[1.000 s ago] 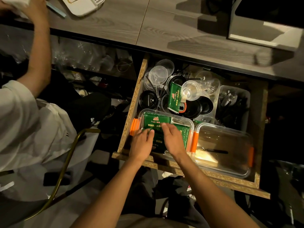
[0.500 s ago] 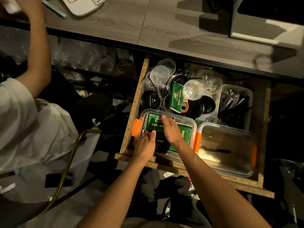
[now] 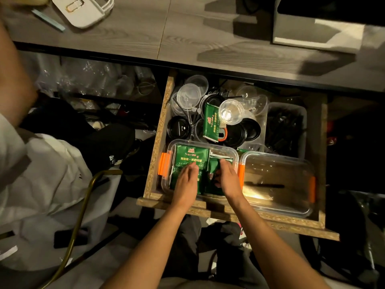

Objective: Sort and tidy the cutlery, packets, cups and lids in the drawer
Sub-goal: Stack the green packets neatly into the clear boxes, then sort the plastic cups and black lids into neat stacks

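Observation:
The wooden drawer [image 3: 154, 147] is pulled out. At its front left, a clear container with orange clips [image 3: 164, 166] holds several green packets [image 3: 190, 156]. My left hand [image 3: 186, 181] lies flat on the left packets. My right hand [image 3: 228, 177] is turned on edge and pinches packets on the right side between thumb and fingers. Behind the container lie clear lids [image 3: 188, 97], black lids [image 3: 179, 128], another green packet [image 3: 212, 123] and a clear cup [image 3: 231, 111].
A second clear container [image 3: 277, 172] at the front right holds one thin black item [image 3: 264, 186]. A grey bin of dark cutlery [image 3: 285, 126] sits at the back right. A person in a white shirt [image 3: 41, 180] crouches to the left. The countertop [image 3: 187, 32] overhangs the drawer's back.
My left hand has slid forward and flattened on the left packets. My right hand has drawn back to the container's right side and turned on edge. The other person's arm moved out of frame.

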Action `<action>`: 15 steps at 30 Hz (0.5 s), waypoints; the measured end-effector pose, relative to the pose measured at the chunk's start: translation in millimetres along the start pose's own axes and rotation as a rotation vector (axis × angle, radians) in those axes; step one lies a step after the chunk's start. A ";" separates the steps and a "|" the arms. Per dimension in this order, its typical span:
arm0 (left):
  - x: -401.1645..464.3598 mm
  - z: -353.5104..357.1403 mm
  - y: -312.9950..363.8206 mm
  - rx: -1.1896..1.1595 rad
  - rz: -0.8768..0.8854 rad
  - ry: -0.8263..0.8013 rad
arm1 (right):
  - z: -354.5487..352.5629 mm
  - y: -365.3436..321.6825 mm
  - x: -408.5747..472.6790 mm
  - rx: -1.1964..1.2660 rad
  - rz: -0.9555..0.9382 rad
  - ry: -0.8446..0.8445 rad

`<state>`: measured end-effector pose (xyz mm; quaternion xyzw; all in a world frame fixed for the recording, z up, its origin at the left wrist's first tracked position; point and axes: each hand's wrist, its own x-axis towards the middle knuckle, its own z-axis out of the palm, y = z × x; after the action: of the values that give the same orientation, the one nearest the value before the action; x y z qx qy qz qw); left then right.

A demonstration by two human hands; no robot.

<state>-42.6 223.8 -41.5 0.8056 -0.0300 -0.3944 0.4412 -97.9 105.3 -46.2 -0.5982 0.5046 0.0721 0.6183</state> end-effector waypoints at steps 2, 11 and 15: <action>-0.4 5.3 7.1 0.045 -0.017 0.049 | -3.6 -6.4 0.3 0.035 0.003 -0.034; -22.8 66.4 47.4 -0.299 0.108 0.005 | -77.9 3.5 -16.3 0.573 -0.006 -0.116; -24.5 115.9 59.1 -0.361 0.073 -0.060 | -125.6 23.1 -14.3 0.557 0.001 -0.001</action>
<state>-118.4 117.8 -17.8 0.6997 -0.0010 -0.4009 0.5914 -188.4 16.9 -23.1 -0.4049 0.5048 -0.0688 0.7593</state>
